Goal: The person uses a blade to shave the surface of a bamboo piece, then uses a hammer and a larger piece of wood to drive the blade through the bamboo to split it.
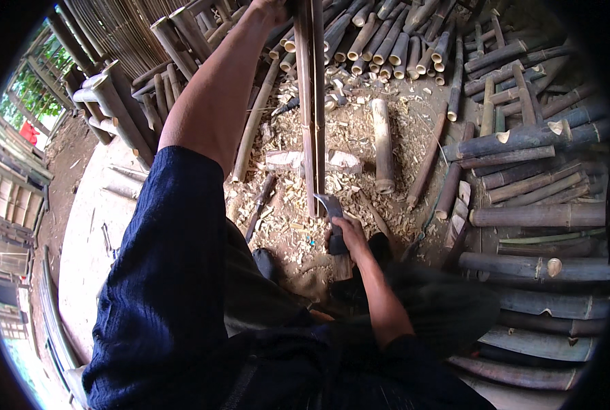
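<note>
My left arm stretches up to the top edge, where my left hand is closed round the upper part of a long split bamboo pole; some of its fingers are cut off by the frame. The pole stands steeply, passing the pale chopped wood block on the ground. Near its lower end, my right hand is closed on a hatchet-like tool with a dark metal head and a short wooden handle. The tool's blade is beside the pole's foot; whether they touch I cannot tell.
Wood chips cover the ground. A long-bladed knife lies left of the pole, a short bamboo length right of it. Cut bamboo tubes are piled at the back; more bamboo poles are stacked along the right.
</note>
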Available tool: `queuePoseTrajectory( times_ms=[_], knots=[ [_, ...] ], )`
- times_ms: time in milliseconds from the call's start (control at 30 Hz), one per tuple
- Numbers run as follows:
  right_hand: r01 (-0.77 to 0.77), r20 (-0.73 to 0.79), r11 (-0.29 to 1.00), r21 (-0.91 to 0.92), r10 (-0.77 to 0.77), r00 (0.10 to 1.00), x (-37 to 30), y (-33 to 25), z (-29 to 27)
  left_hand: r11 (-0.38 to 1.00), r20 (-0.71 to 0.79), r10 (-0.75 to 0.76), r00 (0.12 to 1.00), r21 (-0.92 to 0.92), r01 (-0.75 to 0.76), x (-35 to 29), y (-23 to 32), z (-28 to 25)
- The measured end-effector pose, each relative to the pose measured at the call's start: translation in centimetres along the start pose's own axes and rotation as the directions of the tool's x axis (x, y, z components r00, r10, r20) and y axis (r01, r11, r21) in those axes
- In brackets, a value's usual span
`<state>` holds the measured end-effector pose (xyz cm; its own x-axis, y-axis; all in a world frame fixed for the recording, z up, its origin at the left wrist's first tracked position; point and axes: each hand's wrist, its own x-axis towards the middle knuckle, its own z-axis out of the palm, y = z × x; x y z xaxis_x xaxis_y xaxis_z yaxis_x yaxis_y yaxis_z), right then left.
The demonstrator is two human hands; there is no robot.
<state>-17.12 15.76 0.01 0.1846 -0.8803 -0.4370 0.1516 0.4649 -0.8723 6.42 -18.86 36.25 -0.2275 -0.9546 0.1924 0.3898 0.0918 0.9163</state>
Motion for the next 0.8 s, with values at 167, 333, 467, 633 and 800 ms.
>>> queuePoseTrajectory(
  times_ms=[167,333,467,633,800],
  knots=[
    [-0.119,-0.051,0.992,-0.044,0.117,0.992,0.2,6.3,-4.1,0.998,0.002,0.056,0.998,0.020,-0.056,0.0,-0.2,1.2],
    [-0.199,0.118,0.974,-0.109,0.211,0.970,-0.6,1.4,-1.3,0.971,-0.142,0.202,0.969,0.159,-0.179,-1.9,0.7,-3.2],
    [0.159,0.158,0.987,0.030,-0.162,0.974,-4.3,-10.2,-1.8,0.864,-0.077,0.439,0.895,0.309,-0.397,-7.6,1.6,3.7],
    [0.727,0.084,0.548,-0.415,-0.772,0.630,-10.3,-24.1,1.8,0.932,0.293,0.361,0.885,-0.150,-0.330,-13.8,2.5,6.3],
    [0.463,0.365,-0.234,-0.855,-0.905,0.218,-15.2,-32.2,6.6,0.887,0.307,0.432,0.848,0.026,-0.461,-16.8,3.3,7.5]
  ],
)
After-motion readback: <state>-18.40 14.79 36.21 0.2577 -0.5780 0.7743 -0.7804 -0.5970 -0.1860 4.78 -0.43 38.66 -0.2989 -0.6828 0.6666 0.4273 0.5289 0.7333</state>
